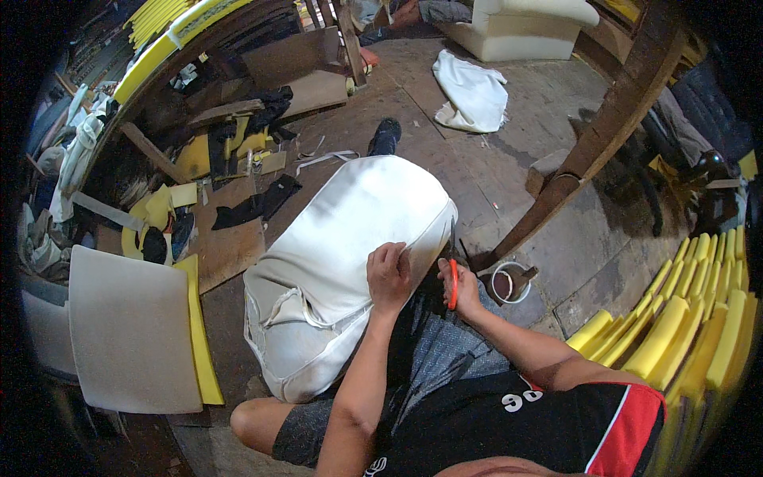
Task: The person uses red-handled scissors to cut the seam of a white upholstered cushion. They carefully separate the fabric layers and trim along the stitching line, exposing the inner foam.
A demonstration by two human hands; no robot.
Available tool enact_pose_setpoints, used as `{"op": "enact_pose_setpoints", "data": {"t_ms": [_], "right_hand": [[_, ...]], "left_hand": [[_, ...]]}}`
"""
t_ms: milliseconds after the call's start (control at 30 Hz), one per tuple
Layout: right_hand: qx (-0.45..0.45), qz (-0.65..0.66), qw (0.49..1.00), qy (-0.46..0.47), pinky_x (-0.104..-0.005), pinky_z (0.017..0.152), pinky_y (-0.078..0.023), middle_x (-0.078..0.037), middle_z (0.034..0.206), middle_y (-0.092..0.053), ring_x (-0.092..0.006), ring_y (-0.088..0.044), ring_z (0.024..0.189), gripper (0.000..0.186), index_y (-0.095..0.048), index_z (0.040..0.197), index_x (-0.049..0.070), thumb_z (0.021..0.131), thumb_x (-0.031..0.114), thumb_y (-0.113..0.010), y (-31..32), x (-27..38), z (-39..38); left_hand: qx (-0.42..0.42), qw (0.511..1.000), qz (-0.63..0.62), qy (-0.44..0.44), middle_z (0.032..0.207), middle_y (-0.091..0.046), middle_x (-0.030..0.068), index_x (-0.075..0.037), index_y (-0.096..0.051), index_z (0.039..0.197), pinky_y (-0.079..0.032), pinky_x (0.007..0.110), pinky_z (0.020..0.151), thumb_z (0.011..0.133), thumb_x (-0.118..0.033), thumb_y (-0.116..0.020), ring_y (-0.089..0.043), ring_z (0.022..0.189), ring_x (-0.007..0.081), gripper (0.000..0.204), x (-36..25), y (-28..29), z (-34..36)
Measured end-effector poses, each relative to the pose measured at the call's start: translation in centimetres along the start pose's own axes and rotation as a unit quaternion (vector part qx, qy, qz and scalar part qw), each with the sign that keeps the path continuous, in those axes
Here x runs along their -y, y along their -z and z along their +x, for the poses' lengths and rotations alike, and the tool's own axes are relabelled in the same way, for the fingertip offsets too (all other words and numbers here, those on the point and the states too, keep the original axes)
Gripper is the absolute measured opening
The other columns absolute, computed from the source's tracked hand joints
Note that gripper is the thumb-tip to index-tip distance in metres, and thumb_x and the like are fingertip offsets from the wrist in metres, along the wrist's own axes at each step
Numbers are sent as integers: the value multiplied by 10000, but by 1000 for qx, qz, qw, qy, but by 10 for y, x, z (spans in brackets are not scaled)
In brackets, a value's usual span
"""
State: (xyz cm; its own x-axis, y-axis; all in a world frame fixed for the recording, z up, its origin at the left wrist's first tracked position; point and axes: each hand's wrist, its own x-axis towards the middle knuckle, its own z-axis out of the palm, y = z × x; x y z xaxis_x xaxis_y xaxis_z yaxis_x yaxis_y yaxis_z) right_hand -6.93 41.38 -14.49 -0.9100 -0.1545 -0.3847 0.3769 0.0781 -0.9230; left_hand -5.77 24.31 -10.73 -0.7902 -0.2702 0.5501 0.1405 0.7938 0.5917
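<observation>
A white upholstered cushion point(366, 207) lies slantwise in front of me, over my lap and legs. Its near left end has loose, gathered fabric and an open-looking seam. My left hand point(389, 274) is on the cushion's right side, fingers bent and drawn together near the edge; whatever they pinch is too small to make out. Just right of that edge, my right hand point(462, 291) grips a pair of scissors point(454, 284) by the orange handles. The blades point away from me along the cushion's side, partly lost against the dark background.
A white bucket point(510, 284) stands right of my right hand, beside a slanting wooden post point(584, 167). Yellow foam strips point(668, 334) are stacked at right. A grey padded panel point(131, 334) is at left. White cloth point(470, 91) lies on the floor ahead, before a cream sofa point(524, 32).
</observation>
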Motion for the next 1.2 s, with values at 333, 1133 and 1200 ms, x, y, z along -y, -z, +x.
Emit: {"op": "enact_pose_setpoints", "data": {"t_ms": [333,1133,1200], "right_hand": [[8,21,1000,-11,-243,386,-374,30,538,-435,-81,-432,412,554,-551,797,54,897,598,-581,0,3,-1],[5,-15,1000,8,-252,392,-401,24,537,-450,-92,-465,422,584,-572,809,37,891,616,-575,0,6,-5],[6,-5,1000,12,-251,392,-400,25,536,-449,-91,-464,422,585,-571,808,36,892,616,-574,0,5,-5]], "left_hand": [[3,1000,9,-12,982,-632,122,-64,-624,1028,-463,426,823,827,-42,-637,-589,930,330,203,2,0,0],[-8,1000,4,-23,952,-634,126,-58,-621,1010,-463,426,798,816,-39,-636,-588,896,338,195,2,0,0],[-8,1000,6,-20,957,-634,129,-57,-624,1008,-463,425,798,816,-44,-638,-588,900,338,193,1,0,0]]}}
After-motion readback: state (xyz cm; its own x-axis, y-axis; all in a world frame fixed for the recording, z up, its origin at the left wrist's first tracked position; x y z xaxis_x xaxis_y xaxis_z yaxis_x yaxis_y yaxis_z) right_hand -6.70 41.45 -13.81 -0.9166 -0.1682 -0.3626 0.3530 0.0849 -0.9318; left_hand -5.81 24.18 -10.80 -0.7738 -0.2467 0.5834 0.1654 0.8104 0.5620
